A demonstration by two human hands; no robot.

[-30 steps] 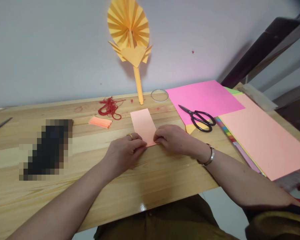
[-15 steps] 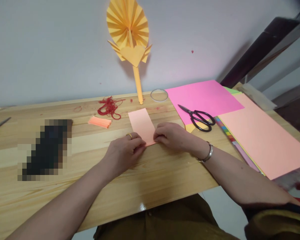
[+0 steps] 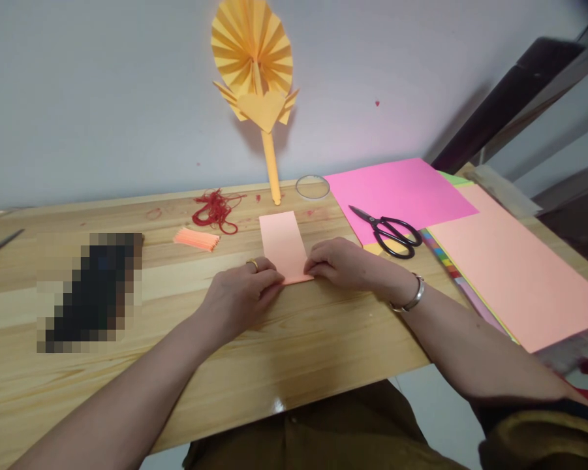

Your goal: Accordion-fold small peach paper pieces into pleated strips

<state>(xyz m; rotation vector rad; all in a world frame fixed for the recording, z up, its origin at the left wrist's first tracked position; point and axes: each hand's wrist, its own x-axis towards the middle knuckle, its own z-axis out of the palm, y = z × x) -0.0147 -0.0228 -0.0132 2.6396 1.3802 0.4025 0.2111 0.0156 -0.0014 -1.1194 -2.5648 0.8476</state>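
A small rectangular sheet of peach paper (image 3: 284,245) lies on the wooden table (image 3: 186,405) between my hands. My left hand (image 3: 242,287), with a ring on one finger, pinches its near left corner. At the near right corner the fingers of my right hand (image 3: 335,263) are closed on the same sheet. Along the near edge runs what looks like a narrow fold, partly covered by my fingertips. A pleated strip of peach paper (image 3: 196,239) rests to the left, beyond my left hand.
Black-handled scissors (image 3: 396,235) lie on pink paper (image 3: 401,192), right of my hands. Larger peach sheets (image 3: 519,267) are stacked farther right. Red thread (image 3: 215,210), a clear ring-shaped item (image 3: 312,187) and a yellow paper fan (image 3: 269,111) are at the back. A pixelated dark object (image 3: 95,287) lies left.
The peach sheet has turned slightly, its far end swinging to the right. My right hand has shifted a little to the right; both hands still hold the near edge.
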